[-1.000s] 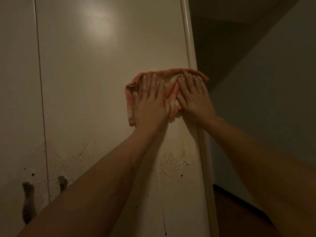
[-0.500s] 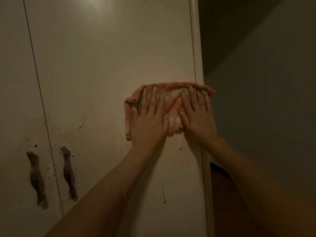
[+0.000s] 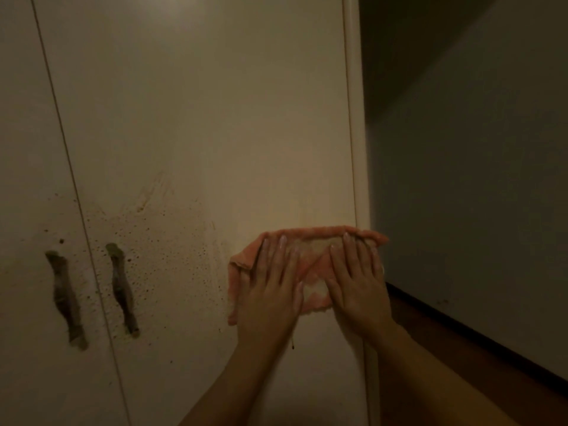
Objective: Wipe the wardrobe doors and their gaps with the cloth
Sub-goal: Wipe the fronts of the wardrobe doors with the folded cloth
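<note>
**Cloth pressed flat at the door's right edge**

Low on the right door [image 3: 199, 133], hard against its right-hand edge: an orange cloth [image 3: 310, 259], folded into a rough oblong. Long axis level, running left to right across the door. Right end poking just past the corner post [image 3: 356, 149], out over the edge.

Pinned there by the left hand [image 3: 270, 290] on the left half and the right hand [image 3: 358, 287] on the right half. Side by side, palms to the door, fingers [image 3: 278, 256] straight, slightly apart and pointing up. Pressing rather than gripping. Thumbs turned in toward each other over the cloth's middle.

Open room: a wide stretch of plain door above the cloth and up to its left, much less below it. To the right, past the post, a grey wall [image 3: 476, 179] set back, with a dark skirting board [image 3: 476, 342] and a brown floor [image 3: 455, 373] at its foot.

Left of the cloth, a field of dark specks [image 3: 159, 250] across the door, thickest toward the handles. Left handle [image 3: 66, 298] and right handle [image 3: 123, 290] both upright, one on each side of the thin gap [image 3: 66, 142] between the right door and the left door [image 3: 27, 149]. Just under the left wrist, a single dark drip [image 3: 293, 345].

Both doors shut; inside hidden.
</note>
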{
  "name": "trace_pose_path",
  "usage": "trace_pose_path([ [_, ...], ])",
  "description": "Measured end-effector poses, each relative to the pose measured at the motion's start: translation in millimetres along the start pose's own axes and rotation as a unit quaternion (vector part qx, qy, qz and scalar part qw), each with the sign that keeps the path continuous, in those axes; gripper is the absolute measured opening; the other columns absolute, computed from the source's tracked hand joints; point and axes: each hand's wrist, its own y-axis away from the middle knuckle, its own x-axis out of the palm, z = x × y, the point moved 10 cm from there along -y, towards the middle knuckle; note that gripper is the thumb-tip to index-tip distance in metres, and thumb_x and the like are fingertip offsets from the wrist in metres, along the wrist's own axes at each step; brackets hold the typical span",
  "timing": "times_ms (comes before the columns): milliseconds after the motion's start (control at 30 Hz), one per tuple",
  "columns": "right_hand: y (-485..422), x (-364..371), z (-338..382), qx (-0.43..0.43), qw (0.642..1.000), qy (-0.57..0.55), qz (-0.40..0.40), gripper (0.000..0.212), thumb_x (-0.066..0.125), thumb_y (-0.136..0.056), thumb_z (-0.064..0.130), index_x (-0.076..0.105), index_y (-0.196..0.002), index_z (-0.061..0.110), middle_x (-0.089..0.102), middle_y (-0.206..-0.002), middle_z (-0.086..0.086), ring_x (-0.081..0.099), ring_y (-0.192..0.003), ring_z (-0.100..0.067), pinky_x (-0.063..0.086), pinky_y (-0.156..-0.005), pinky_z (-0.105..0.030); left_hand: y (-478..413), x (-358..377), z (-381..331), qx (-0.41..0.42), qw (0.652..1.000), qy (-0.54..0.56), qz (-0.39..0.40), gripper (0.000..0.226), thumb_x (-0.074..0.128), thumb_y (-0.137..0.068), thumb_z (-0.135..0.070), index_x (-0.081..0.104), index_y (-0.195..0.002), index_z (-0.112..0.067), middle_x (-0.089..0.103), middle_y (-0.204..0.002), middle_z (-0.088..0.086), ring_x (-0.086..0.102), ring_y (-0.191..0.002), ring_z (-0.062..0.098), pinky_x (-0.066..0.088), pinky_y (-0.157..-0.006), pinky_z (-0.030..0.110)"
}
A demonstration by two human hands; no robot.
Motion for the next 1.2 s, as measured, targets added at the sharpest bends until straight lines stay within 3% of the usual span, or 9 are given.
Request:
trace_pose_path([
  [367,21,9,4,-0.005,1.000,0.008,0.006,0.061,0.019,-0.104,0.046,0.007,-0.157,0.017,0.010,-0.162,-0.015,0.014,-0.149,-0.033,0.009,-0.120,-0.054,23,13,-4,0.018,1.000,-0.010,0.017,0.067,0.046,-0.089,-0.043,0.028,-0.148,-0.018,0.017,-0.159,0.006,0.009,-0.148,0.025,0.026,-0.101,0.050],
  [633,-56,-27,-5,0.006,1.000,0.011,-0.014,0.060,0.015,-0.104,0.046,0.010,-0.156,0.016,0.007,-0.162,-0.011,0.004,-0.150,-0.026,0.001,-0.121,-0.047,-40,-15,2,0.011,0.999,0.000,-0.031,0.067,0.040,-0.093,-0.043,0.019,-0.151,-0.017,0.012,-0.160,0.006,0.005,-0.148,0.026,0.016,-0.111,0.052],
  [800,-130,-62,-8,0.013,0.999,0.020,-0.025,0.067,0.004,-0.101,0.051,0.014,-0.156,0.014,0.009,-0.163,-0.013,0.004,-0.150,-0.028,0.004,-0.121,-0.049,-108,-47,18,-0.014,0.998,0.010,-0.052,0.066,0.030,-0.095,-0.046,0.013,-0.153,-0.019,0.005,-0.161,0.005,0.000,-0.148,0.026,0.006,-0.115,0.052],
  [1000,-187,-93,-7,0.033,0.997,0.033,-0.062,0.063,0.017,-0.102,0.047,0.012,-0.157,0.016,0.009,-0.164,-0.010,0.006,-0.150,-0.028,0.004,-0.121,-0.047,-160,-79,38,-0.032,0.996,0.014,-0.086,0.064,0.028,-0.096,-0.044,0.010,-0.153,-0.020,0.005,-0.162,0.004,-0.001,-0.149,0.026,0.004,-0.116,0.050],
  [1200,-153,-76,6,0.027,0.997,-0.018,-0.072,0.061,0.028,-0.104,0.041,0.013,-0.156,0.014,0.009,-0.163,-0.012,0.005,-0.150,-0.027,0.005,-0.121,-0.046,-129,-69,41,-0.034,0.996,0.022,-0.078,0.063,0.029,-0.097,-0.043,0.010,-0.153,-0.021,0.005,-0.162,0.003,-0.001,-0.149,0.026,0.009,-0.114,0.051],
])
